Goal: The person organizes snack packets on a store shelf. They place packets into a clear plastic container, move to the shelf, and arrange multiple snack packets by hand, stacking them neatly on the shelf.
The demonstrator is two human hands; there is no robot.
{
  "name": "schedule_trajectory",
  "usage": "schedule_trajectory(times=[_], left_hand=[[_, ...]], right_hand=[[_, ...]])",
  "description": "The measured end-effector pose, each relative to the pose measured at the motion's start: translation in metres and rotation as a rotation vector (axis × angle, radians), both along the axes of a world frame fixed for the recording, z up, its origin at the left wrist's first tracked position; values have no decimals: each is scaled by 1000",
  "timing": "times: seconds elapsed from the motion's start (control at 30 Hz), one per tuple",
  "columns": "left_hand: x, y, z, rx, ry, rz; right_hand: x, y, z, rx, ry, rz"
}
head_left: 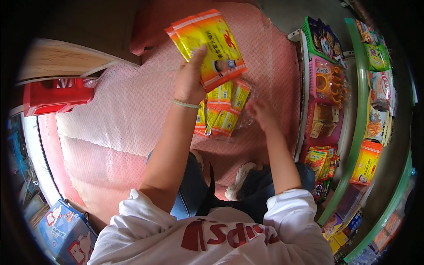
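My left hand (191, 79), with a pale beaded bracelet at the wrist, grips a small stack of yellow and orange snack packets (220, 49) above the floor. Its thumb lies across the front of the top packet, which bears writing. Below, several similar packets (228, 120) lie in a loose pile on a clear plastic bag (245, 122). My right hand (263, 114) is just to the right of that pile, close to the bag's edge. It is blurred, and I cannot tell whether its fingertips pinch the plastic.
Shelves with green edge strips (356, 109) stand on the right, holding snack packets and a green basket (309, 39). To the left are a wooden cabinet (66, 59), a red plastic basket (59, 96) and a blue carton (66, 232). Pink textured flooring (126, 109) has raised wrinkles.
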State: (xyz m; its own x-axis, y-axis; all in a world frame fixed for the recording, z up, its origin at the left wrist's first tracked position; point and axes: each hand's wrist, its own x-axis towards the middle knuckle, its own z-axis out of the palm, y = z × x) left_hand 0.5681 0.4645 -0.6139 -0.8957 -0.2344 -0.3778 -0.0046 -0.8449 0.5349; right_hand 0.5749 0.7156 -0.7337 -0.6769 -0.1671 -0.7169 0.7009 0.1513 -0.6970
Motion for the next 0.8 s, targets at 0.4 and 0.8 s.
schedule_trajectory(times=[0.4, 0.8], left_hand=[[12, -8, 14, 18, 52, -53], [5, 10, 14, 46, -13, -74]], right_hand=[[36, 10, -187, 119, -149, -256], [44, -12, -179, 81, -56, -227]])
